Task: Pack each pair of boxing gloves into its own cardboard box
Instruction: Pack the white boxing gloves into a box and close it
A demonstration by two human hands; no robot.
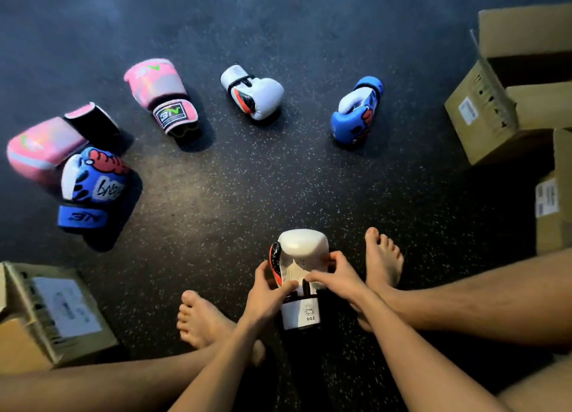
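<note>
White glove [305,247] stands at lower centre between bare feet [204,322]. The left hand [266,297] curls round its thumb side; the right hand [335,278] pinches near the cuff. Second white glove [253,94] lies at upper centre, pink gloves [161,93] at upper left, cardboard boxes [495,111] along the right edge.

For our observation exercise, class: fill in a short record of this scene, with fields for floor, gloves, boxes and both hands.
floor: dark speckled floor
in hand: white glove
left hand: grips white glove
right hand: grips white glove
lying loose: second white glove, far pink glove, near pink glove, far blue glove, near blue glove
boxes: open box at right, right box below it, left box
</note>
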